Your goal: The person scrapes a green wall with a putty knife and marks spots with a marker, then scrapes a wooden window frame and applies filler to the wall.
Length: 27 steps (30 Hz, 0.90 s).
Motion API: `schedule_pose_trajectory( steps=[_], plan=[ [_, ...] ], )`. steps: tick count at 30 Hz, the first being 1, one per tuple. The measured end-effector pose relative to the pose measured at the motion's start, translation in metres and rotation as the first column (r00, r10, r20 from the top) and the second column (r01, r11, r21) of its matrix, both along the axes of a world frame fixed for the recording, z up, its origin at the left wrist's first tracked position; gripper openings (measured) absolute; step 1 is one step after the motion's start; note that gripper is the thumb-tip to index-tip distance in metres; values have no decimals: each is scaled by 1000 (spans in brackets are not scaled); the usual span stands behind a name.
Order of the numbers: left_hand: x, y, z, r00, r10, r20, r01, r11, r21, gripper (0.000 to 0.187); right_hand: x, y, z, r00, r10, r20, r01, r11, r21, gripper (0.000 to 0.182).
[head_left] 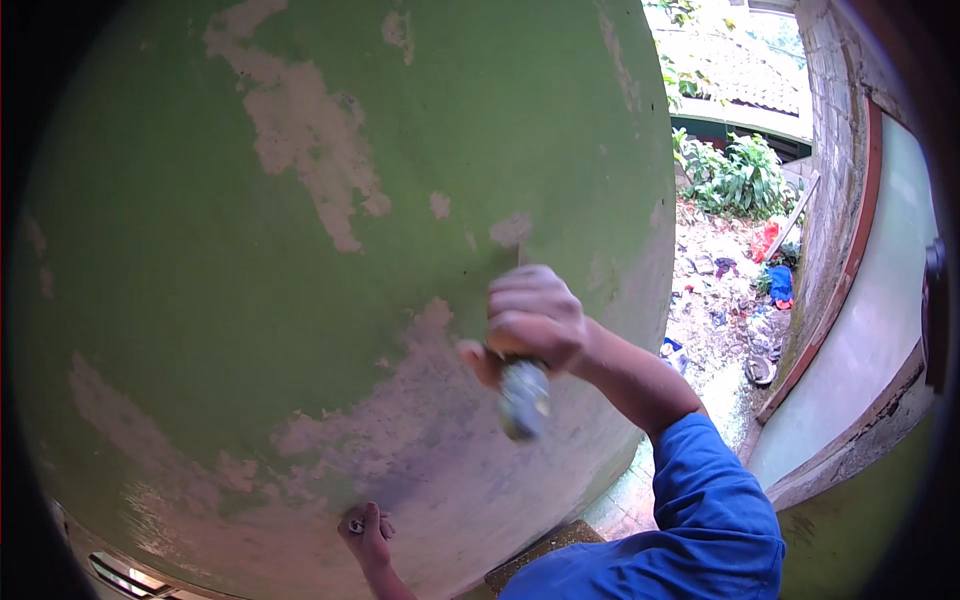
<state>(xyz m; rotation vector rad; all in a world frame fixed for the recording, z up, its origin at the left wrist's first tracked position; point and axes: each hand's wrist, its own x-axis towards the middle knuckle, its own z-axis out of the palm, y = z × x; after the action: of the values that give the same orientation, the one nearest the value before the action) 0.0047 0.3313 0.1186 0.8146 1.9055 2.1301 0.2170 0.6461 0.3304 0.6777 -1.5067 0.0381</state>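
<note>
Clock basis: directions are read on the face of the head view, 12 at the top.
Right hand [535,315]: placed just off centre toward 3 o'clock; fingers wrapped tightly round a tool [525,400]; hand blurred.
Tool: held in front of the wall; thick end pointed toward 6 o'clock below the fist, thin edge shown toward 12; kind not told because of blur; contact with the wall cannot be told.
Left hand [370,535]: seen at 7 o'clock, low before the wall; fingers curled in; a small pale spot is seen at the fist, but whether anything is gripped cannot be told.
Sleeve [710,480]: blue, at 4 o'clock, worn on the right arm.
Wall [200,330]: green paint, broken by pale bare patches; one small patch [512,230] just above the right fist, a long one [315,140] between 10 and 11, a broad area from 6 to 8.
Yard [715,310]: littered ground at 3 o'clock; leafy plants [745,175] at 2.
</note>
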Motion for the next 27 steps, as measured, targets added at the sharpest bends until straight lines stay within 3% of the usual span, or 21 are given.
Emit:
schedule_pose_trajectory(
  steps=[2,5,6,7,13,15,16,17,20,24,27],
  plan=[
    [0,1,0,1000,7,-2,-7,1000,1,30,12,-17,0,998,70,3,-70,991,115,27],
    [9,7,9,999,36,-4,-36,999,17,27,8,-12,2,996,83,14,-84,985,153,28],
    [13,9,13,998,62,-2,-62,997,44,32,-1,-2,3,998,57,-17,-56,998,21,27],
    [15,9,15,998,60,-1,-60,997,38,32,0,4,3,997,-75,-4,74,996,-49,32],
    [16,11,18,999,30,-22,-29,998,49,30,13,-27,-6,990,139,22,-140,985,100,28],
    [18,11,18,998,55,3,-55,997,54,30,6,-12,-1,990,142,-1,-141,986,91,29],
    [18,10,18,999,54,7,-54,997,47,30,-1,-3,0,995,100,-6,-100,994,-44,29],
    [19,10,19,999,47,-1,-47,998,41,29,0,-3,-3,997,75,-13,-76,995,-67,29],
    [18,10,18,999,48,9,-49,998,48,28,1,-6,-7,996,86,-1,-86,995,-59,29],
    [18,9,20,1000,4,6,-5,998,58,24,9,-27,-31,973,140,186,-119,986,-119,29],
    [19,11,20,999,-3,34,1,997,77,21,15,-47,-66,826,177,535,-58,971,-231,31]
  ],
)
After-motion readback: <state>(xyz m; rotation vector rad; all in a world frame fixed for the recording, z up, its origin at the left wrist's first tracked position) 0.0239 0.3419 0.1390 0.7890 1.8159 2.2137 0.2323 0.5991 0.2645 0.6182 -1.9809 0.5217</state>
